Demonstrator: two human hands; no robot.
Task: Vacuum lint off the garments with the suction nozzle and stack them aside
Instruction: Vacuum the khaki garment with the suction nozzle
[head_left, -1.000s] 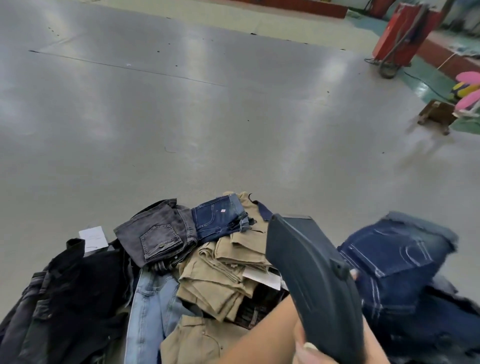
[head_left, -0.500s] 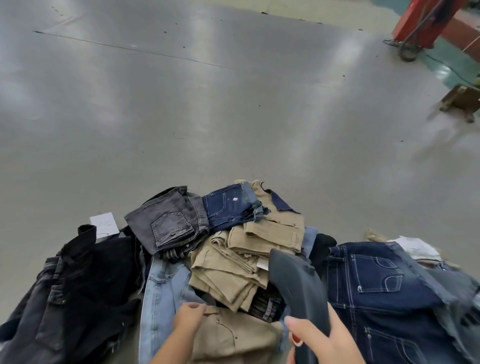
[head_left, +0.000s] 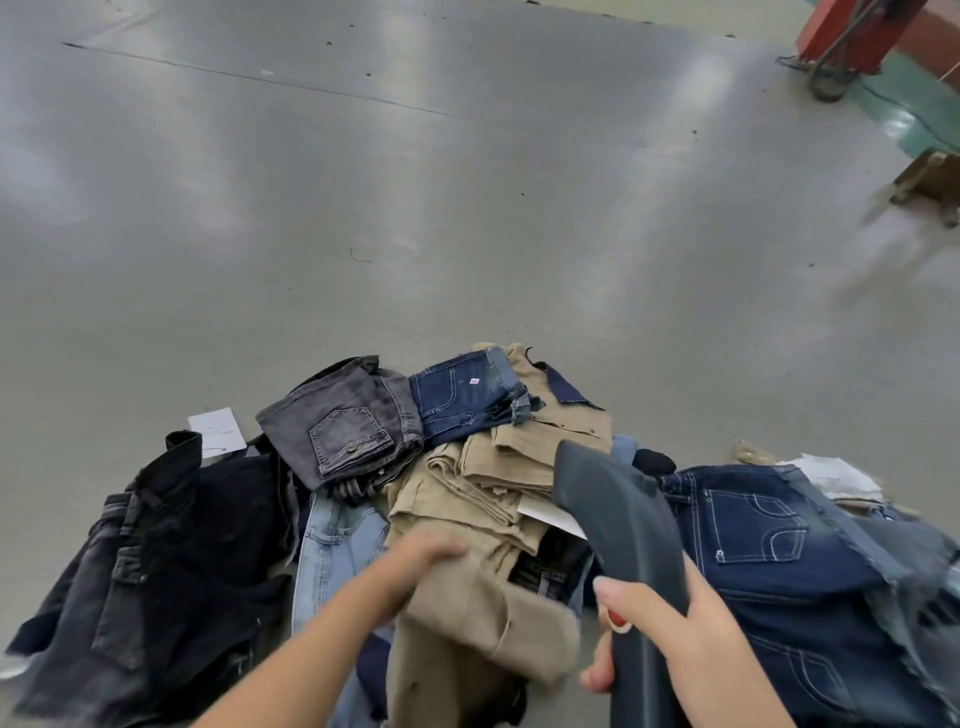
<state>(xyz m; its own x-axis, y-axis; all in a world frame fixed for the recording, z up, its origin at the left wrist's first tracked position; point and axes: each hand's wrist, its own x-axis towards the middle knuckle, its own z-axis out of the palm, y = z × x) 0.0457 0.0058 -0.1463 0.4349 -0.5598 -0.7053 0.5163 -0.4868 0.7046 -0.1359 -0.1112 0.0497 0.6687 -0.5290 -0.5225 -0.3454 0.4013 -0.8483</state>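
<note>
Both hands busy — right hand (head_left: 691, 629) grips nozzle (head_left: 618, 519); left hand (head_left: 421, 558) grasps khaki garment (head_left: 483, 613) beside it.

head view | worn high, faces forward-down | near garment pile (head_left: 467, 493), hands at bottom edge

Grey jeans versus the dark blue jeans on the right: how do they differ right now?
The grey jeans are folded into a compact bundle on the pile; the dark blue jeans lie spread out. The grey pair's back pocket is buttoned with no contrast stitching, the blue pair's has white stitching. Neither hand touches either. Both are denim, back pocket showing.
</note>
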